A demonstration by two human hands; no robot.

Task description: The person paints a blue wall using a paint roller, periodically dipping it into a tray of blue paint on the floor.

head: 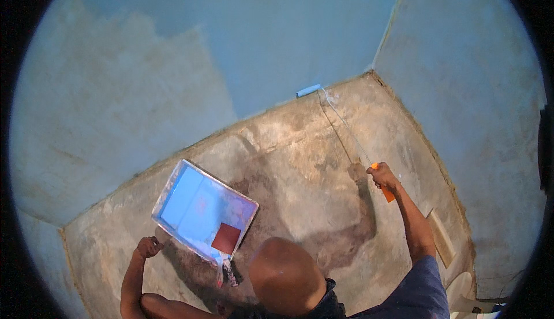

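Note:
My right hand [383, 176] grips the orange handle of a paint roller [308, 90]. Its long wire frame reaches across the floor, and the blue roller cover lies along the foot of the painted wall [277, 37]. My left hand [149, 246] hangs with curled fingers beside a paint tray [166, 192]; nothing shows in it, though its palm is hidden. Light blue paint coats the tray's inside. A reddish-brown square sheet [226, 238], perhaps sandpaper, lies at its near corner. Close to that corner is a paint-smeared paintbrush [220, 271], partly in shadow.
A stained concrete floor [320, 189] meets walls on several sides. Duller patches [143, 85] cover the wall's left part. By the right wall [480, 146] lies a pale board [440, 237], with a cream object [461, 286] below it. A head [285, 275] blocks the lower middle.

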